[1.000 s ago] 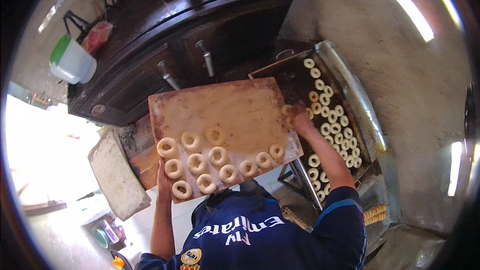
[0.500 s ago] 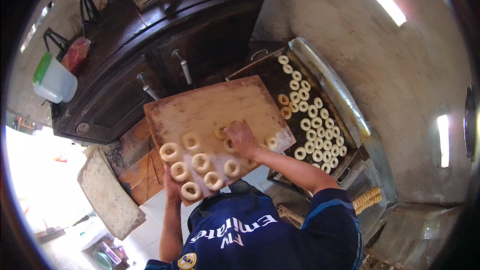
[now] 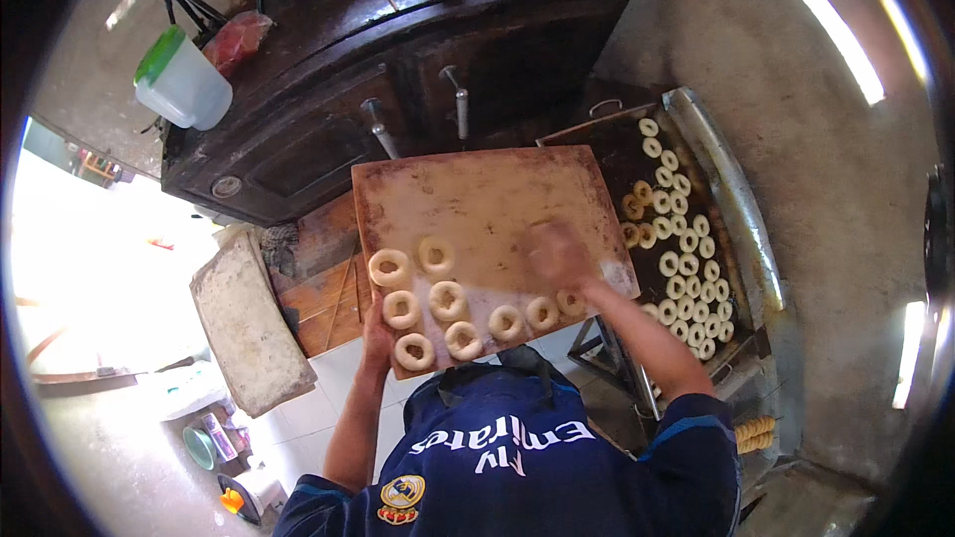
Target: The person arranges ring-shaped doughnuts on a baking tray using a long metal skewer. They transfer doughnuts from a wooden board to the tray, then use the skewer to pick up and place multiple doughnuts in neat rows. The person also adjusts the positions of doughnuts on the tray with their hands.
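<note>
A wooden board (image 3: 477,194) is held before my body, dusted pale along its near side. My left hand (image 3: 378,335) is closed on its left edge. Pale dough rings (image 3: 401,309) lie in columns at the left of the board, and several more sit in a row along the near edge toward the right. Over the right part of the board is my right hand (image 3: 559,257), smeared by motion, so its fingers do not show clearly. Just below it lies the dough ring (image 3: 571,301) at the right end of that row.
Right of the board stands a large dark pan (image 3: 637,164) with many pale rings, a few browner. A dark wooden cabinet (image 3: 308,139) with metal handles fills the far left, a green-lidded plastic container (image 3: 184,85) on it. A worn pale board (image 3: 249,323) leans at left.
The view has shifted, so the scene sits further right. My right hand has moved off the rings by the middle of the board. Rings there now form a row at the near edge.
</note>
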Demonstrator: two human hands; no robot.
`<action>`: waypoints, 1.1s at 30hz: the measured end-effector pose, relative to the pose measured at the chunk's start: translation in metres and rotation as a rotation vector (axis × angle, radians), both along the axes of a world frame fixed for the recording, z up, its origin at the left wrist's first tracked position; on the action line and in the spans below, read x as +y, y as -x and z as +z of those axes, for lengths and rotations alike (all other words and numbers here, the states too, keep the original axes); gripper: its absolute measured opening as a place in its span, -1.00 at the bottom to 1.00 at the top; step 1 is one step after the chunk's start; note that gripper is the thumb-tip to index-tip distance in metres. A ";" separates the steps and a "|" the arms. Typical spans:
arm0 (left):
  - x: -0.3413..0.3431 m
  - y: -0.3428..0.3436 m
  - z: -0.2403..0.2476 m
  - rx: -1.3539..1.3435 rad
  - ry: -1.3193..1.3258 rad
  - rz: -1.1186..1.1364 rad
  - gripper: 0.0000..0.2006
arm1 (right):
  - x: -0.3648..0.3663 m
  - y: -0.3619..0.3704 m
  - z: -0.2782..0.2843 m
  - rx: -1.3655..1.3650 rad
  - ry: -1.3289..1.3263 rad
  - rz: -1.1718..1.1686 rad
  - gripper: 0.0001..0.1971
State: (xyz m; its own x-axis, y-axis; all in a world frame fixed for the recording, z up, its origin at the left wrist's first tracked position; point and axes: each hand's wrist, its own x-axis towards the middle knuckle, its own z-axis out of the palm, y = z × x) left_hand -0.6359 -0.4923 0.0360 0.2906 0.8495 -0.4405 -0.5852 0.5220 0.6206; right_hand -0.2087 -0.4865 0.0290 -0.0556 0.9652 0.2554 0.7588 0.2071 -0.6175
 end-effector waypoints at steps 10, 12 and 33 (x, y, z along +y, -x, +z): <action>-0.008 -0.036 -0.008 0.009 -0.090 -0.046 -0.46 | -0.005 0.051 0.034 -0.492 0.040 0.159 -0.50; -0.004 0.008 -0.031 -0.032 -0.087 -0.048 -0.47 | 0.005 -0.010 0.000 -0.508 0.031 0.031 -0.52; -0.006 -0.080 -0.001 -0.168 -0.049 -0.070 -0.37 | 0.006 0.148 0.054 -0.360 0.050 0.273 -0.45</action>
State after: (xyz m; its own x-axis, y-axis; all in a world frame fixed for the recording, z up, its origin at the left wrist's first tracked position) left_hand -0.5564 -0.4980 0.0351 0.4154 0.8440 -0.3392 -0.6464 0.5362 0.5428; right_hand -0.3564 -0.4809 0.0831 -0.3867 0.9135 0.1264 0.8486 0.4061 -0.3391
